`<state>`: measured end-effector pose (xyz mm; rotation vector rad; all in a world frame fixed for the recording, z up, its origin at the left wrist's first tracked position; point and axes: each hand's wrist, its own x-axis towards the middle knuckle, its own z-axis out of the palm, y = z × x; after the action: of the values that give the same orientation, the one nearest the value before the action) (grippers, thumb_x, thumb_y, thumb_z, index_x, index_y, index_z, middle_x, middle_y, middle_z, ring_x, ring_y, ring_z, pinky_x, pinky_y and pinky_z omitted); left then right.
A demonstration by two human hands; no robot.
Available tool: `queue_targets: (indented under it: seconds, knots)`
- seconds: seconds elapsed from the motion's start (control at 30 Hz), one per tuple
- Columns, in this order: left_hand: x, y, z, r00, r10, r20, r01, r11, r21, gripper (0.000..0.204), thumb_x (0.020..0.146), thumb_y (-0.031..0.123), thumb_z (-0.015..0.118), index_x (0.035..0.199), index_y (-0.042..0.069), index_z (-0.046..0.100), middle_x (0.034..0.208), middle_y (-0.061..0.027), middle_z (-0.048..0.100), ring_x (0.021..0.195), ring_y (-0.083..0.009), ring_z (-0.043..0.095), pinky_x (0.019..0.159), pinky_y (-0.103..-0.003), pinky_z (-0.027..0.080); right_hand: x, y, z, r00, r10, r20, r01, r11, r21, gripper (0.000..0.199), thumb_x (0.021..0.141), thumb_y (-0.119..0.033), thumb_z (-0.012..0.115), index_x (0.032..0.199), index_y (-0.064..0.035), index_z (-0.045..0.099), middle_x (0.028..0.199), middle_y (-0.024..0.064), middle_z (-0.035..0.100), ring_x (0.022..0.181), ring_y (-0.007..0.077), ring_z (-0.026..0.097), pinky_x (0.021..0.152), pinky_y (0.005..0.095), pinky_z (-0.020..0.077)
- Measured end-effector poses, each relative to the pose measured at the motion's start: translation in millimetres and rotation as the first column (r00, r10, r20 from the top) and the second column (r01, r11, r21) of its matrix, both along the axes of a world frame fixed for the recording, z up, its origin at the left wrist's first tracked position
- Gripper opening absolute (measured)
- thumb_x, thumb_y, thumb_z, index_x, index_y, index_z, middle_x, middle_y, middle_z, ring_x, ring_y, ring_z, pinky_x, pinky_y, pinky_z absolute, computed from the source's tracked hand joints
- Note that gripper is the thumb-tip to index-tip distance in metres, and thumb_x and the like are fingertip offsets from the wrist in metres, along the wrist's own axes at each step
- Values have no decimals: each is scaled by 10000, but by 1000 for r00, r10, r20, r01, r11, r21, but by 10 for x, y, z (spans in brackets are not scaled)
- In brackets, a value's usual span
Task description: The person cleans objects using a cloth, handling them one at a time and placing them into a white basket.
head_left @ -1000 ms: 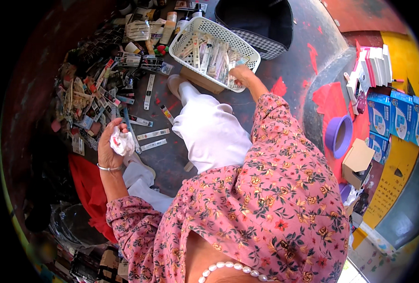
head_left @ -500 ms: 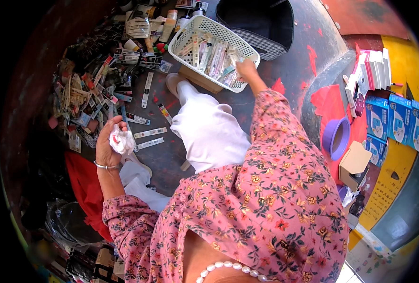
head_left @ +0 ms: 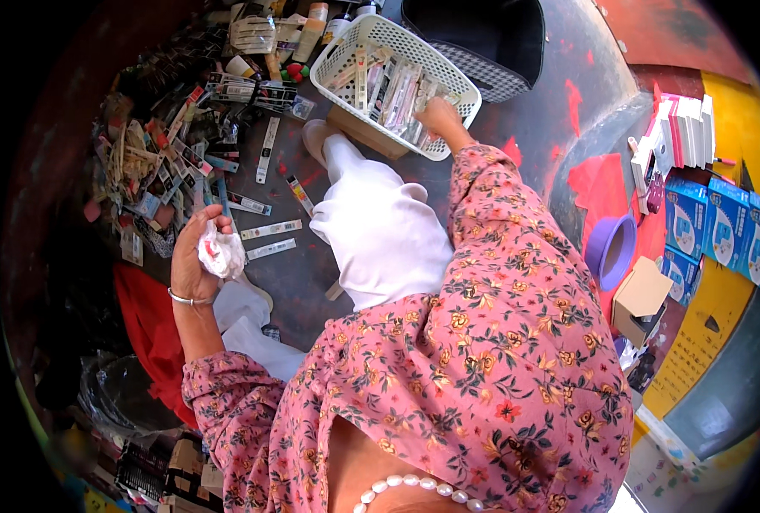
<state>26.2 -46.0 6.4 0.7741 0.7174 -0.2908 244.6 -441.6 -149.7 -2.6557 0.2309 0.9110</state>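
Note:
My left hand (head_left: 193, 256) is raised over the dark floor and closed around a crumpled white wrapper (head_left: 222, 253) with a red mark. My right hand (head_left: 438, 117) reaches forward into a white plastic basket (head_left: 339, 53) filled with several long clear packets (head_left: 394, 90); its fingers rest among the packets and I cannot tell whether they grip one. My white-trousered knee (head_left: 380, 231) lies between the two hands, under a pink flowered sleeve.
A heap of small packaged items (head_left: 170, 141) covers the floor at the left, with a few loose strip packets (head_left: 269, 229) nearer me. A purple bowl (head_left: 609, 250), a cardboard box (head_left: 639, 295) and blue boxes (head_left: 722, 232) sit at the right. A black container (head_left: 482, 34) stands behind the basket.
My right hand has moved further into the basket among the packets. My left hand keeps the white wrapper and has barely shifted.

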Motion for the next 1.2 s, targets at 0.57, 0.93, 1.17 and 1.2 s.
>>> queue_targets:
  seconds: [0.57, 0.93, 1.17, 1.2]
  knots:
    - [-19, -27, 57, 1000, -16, -1, 16, 998, 59, 257, 866, 156, 501, 1028, -44, 501, 837, -114, 574, 733, -164, 571, 668, -262, 485, 279, 494, 89, 227, 935, 274, -835, 332, -439, 151, 705, -130, 554, 841, -94, 609, 880, 31, 604, 863, 207, 550, 722, 360, 429]
    - [-67, 4, 81, 999, 14, -31, -12, 998, 68, 263, 870, 161, 491, 1035, -44, 498, 840, -110, 580, 745, -164, 576, 673, -261, 488, 348, 723, -86, 227, 705, 672, -715, 589, -376, 336, 756, -110, 531, 1092, -100, 522, 975, 70, 564, 966, 230, 515, 808, 366, 422]
    - [-69, -3, 93, 999, 9, -43, -4, 994, 108, 276, 859, 174, 507, 1036, -39, 500, 848, -103, 577, 753, -156, 571, 683, -256, 483, 388, 872, -104, 25, 919, 393, -788, 260, -558, 115, 752, -158, 525, 803, -136, 626, 880, 20, 579, 936, 183, 516, 823, 368, 387]
    - [-80, 2, 85, 999, 7, -40, -3, 995, 104, 270, 860, 172, 511, 1037, -32, 502, 849, -102, 579, 750, -155, 575, 680, -257, 490, 368, 859, -87, 36, 949, 313, -801, 215, -559, 120, 755, -163, 520, 806, -132, 624, 854, 23, 575, 928, 181, 514, 833, 361, 382]
